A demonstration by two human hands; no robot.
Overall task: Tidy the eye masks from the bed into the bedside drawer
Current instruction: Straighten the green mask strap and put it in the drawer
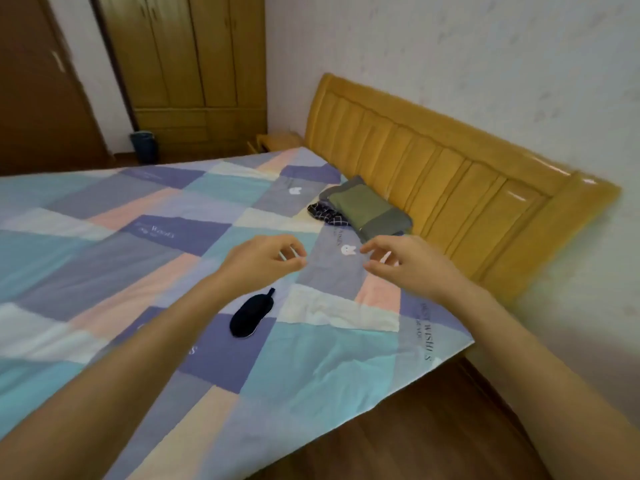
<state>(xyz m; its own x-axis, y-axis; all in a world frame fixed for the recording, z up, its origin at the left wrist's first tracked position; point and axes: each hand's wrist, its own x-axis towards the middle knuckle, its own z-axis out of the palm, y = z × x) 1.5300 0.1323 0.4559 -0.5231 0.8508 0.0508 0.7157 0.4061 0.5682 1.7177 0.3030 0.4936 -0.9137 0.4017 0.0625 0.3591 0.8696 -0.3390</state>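
Observation:
A dark navy eye mask (250,315) lies flat on the patchwork quilt of the bed (104,244), near the bed's near corner. My left hand (266,259) hovers above and slightly beyond the mask, fingers loosely curled and apart, holding nothing. My right hand (405,265) is held out level with it to the right, over a grey patch with a small white rabbit print, fingers also apart and empty. A bedside cabinet (277,140) shows partly at the far side of the bed beside the headboard; no drawer front is visible.
A green-grey pillow (367,209) and a dark checked cloth (327,213) lie against the yellow wooden headboard (450,174). A wardrobe (194,64) and a blue bin (143,147) stand at the far wall. Brown wooden floor (433,427) runs along the bed's near edge.

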